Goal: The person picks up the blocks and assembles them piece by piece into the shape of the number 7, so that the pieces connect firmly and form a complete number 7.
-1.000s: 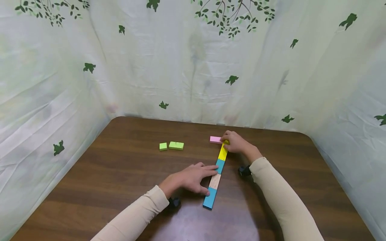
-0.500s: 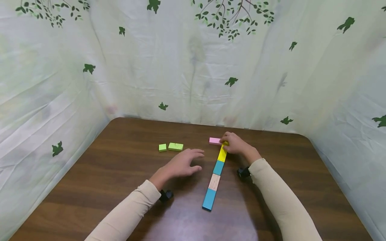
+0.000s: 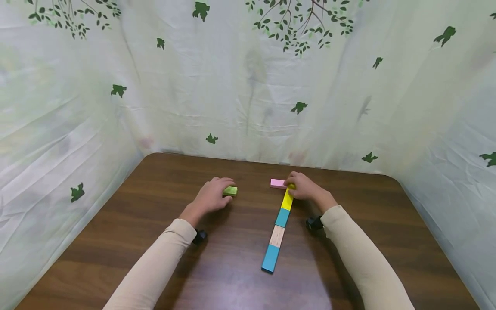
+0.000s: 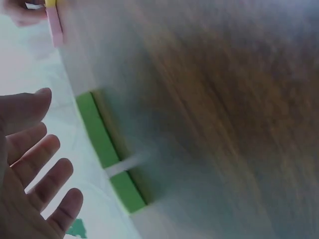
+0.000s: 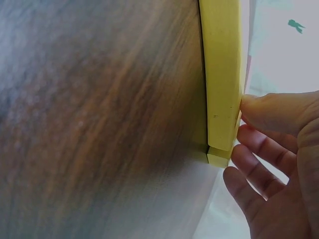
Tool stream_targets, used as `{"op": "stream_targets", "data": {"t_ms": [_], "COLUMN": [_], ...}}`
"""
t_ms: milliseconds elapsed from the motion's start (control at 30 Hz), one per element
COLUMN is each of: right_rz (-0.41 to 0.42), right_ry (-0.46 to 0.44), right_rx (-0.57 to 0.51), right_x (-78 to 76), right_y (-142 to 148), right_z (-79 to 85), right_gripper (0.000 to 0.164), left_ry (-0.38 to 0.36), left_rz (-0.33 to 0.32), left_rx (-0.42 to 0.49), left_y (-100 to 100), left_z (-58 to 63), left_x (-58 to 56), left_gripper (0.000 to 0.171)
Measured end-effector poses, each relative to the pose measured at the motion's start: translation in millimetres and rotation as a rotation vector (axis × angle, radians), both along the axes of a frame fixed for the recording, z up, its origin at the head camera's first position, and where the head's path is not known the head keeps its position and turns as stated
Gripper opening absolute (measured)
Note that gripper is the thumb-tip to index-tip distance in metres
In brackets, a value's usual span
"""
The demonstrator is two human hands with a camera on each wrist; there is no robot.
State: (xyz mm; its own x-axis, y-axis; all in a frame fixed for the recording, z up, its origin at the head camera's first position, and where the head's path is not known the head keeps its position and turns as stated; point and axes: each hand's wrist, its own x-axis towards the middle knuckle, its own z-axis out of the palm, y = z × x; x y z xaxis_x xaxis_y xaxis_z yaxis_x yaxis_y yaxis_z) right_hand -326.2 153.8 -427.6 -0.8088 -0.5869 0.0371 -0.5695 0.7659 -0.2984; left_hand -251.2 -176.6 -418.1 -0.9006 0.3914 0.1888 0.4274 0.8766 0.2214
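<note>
My left hand (image 3: 211,194) hovers over the green blocks with its fingers apart. One longer green block (image 3: 230,191) shows past the fingers in the head view, and the hand hides the small one there. Both the longer green block (image 4: 97,129) and the small green block (image 4: 128,191) lie end to end in the left wrist view, beyond the fingertips. My right hand (image 3: 306,187) pinches the far end of a row, thumb on the long yellow block (image 5: 222,74). A smaller yellow block (image 5: 218,157) shows at that end, near the fingers.
Toward me the row continues with a blue block (image 3: 282,218), a bare-wood block (image 3: 277,236) and another blue block (image 3: 270,258). A pink block (image 3: 277,183) lies left of the right hand. A printed cloth (image 3: 240,86) hangs behind the brown table (image 3: 155,245).
My left hand has left the row, moving left and away from me to the green blocks. The right hand has stayed at the yellow end.
</note>
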Motion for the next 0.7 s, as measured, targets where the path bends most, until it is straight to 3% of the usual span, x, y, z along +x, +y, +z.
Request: {"op": "stream_targets", "data": {"t_ms": [400,700], "right_rz": [-0.011,-0.026], "right_ry": [-0.015,-0.035], "right_rx": [0.011,0.015], "right_x": [0.2,-2.2], "right_y": [-1,0], "right_z": [-0.2,0.1], "right_gripper": [0.033,0.033], "left_ry": [-0.068,-0.072], "left_rz": [0.090,0.135], "left_rx": [-0.083,-0.065], "left_y": [-3,2], "left_z": [-16.8,-19.5], "left_x": [-19.7,-25.9], "left_gripper": [0.044,0.032]}}
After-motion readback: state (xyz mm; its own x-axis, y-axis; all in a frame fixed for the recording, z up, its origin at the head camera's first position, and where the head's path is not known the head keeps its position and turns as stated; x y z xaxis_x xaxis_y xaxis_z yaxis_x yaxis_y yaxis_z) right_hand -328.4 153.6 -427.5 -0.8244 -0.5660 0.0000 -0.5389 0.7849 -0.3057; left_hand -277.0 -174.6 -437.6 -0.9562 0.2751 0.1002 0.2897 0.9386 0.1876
